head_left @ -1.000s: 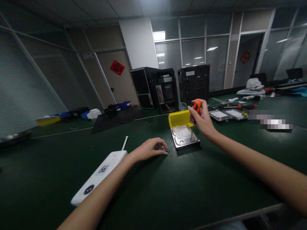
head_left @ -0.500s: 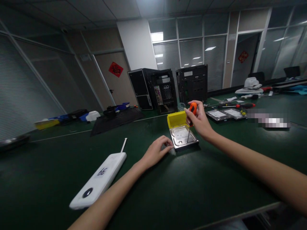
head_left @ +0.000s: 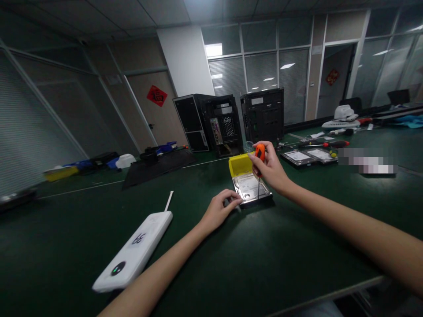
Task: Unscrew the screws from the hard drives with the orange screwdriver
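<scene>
A silver hard drive (head_left: 253, 186) lies on the green table in front of a raised yellow lid (head_left: 240, 165). My right hand (head_left: 272, 169) is closed round the orange and black handle of a screwdriver (head_left: 261, 152). Its shaft points down, nearly upright, with the tip at the drive's front edge. My left hand (head_left: 222, 207) has its fingers curled, thumb and fingertips pinched at the drive's left front corner. Whether the yellow part also runs beneath the drive cannot be made out.
A white power bank (head_left: 135, 251) marked 39 lies left of my left forearm. To the right are two more hard drives (head_left: 297, 157) and a red and black screwdriver (head_left: 335, 144). Computer cases (head_left: 262, 114) stand at the back. A black mat (head_left: 155, 167) lies back left.
The screwdriver has become more upright, its handle shifting left and its tip towards the drive's front edge. My left fingertips have moved slightly right, onto the drive's corner. The view has shifted a little.
</scene>
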`<state>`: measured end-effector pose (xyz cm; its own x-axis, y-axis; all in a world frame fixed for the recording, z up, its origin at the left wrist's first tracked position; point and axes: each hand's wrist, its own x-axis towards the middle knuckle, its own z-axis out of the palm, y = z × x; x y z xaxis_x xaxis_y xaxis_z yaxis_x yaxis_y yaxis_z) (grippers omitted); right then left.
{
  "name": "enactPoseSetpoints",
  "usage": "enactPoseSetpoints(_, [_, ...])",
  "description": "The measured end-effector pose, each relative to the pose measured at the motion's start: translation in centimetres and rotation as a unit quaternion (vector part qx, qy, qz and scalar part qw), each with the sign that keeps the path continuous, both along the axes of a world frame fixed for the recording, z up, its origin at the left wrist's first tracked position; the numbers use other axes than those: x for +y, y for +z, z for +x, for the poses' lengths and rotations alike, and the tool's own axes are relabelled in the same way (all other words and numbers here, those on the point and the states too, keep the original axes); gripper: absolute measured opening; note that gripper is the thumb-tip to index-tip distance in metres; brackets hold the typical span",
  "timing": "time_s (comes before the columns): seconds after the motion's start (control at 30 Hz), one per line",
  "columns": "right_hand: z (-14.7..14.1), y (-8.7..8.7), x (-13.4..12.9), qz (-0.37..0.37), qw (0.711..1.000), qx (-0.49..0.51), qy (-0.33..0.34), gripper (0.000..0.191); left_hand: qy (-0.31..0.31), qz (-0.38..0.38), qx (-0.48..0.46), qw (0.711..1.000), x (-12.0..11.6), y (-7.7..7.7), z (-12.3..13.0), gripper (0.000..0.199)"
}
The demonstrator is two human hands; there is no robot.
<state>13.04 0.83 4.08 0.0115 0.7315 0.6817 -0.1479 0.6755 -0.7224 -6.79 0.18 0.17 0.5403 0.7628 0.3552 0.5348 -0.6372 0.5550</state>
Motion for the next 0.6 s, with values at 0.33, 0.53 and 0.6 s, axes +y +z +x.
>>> enactPoseSetpoints(0.33, [-0.13, -0.15, -0.08, 0.004, 1.0, 0.002, 0.003, 0.025, -0.02, -0.038, -0.022, 0.999, 0.33, -0.06, -0.24, 0.025])
enactPoseSetpoints(0.53, [0.0, -0.14, 0.11, 0.017, 1.0, 0.003, -0.006, 0.026, 0.008, -0.077, -0.099, 0.992, 0.28, -0.16, -0.05, 0.027])
enactPoseSetpoints(0.6, [0.02, -0.07, 0.08, 0.018, 1.0, 0.002, 0.0, 0.026, 0.008, -0.089, -0.122, 0.988, 0.25, -0.24, 0.0, 0.027])
